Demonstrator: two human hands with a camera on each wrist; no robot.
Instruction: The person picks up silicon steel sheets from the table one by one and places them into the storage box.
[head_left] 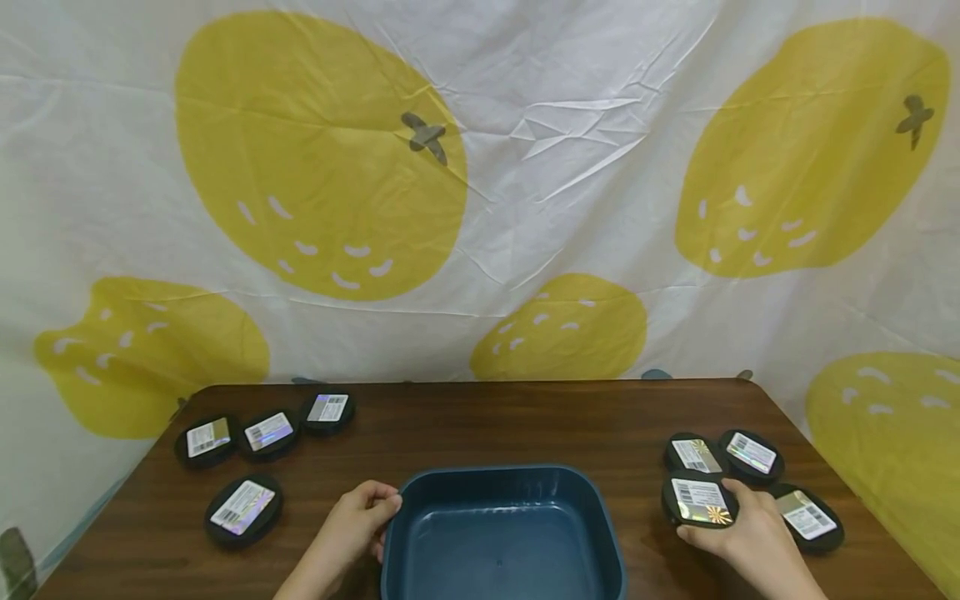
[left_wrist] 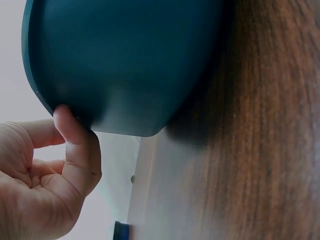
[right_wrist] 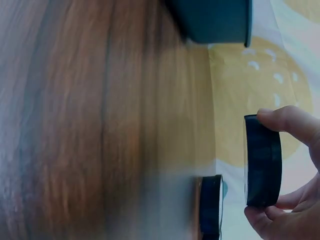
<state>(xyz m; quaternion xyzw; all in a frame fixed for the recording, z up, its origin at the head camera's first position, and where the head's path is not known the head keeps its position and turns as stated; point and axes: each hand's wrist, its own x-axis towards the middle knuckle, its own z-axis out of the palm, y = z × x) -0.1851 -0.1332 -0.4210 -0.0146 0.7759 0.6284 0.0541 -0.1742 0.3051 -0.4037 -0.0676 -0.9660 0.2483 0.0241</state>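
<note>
A dark blue rectangular plastic basin (head_left: 495, 472) stands at the near middle of the table, its inside bare. My left hand (head_left: 356, 521) pinches the basin's left rim between thumb and fingers; the left wrist view shows the fingertips on the basin wall (left_wrist: 125, 75). On the right, my right hand (head_left: 757, 537) grips a round black flat container (head_left: 699, 500) with a white and silver label on its face. In the right wrist view this container (right_wrist: 263, 162) is held on edge-on sides, off the table, between thumb and fingers.
Three similar black containers lie by the right hand: one behind left (head_left: 693, 454), one behind (head_left: 752, 455), one to the right (head_left: 808, 518). Several more, including a nearer one (head_left: 243, 510), lie at left. A lemon-print cloth (head_left: 525, 208) hangs behind the wooden table (head_left: 510, 417).
</note>
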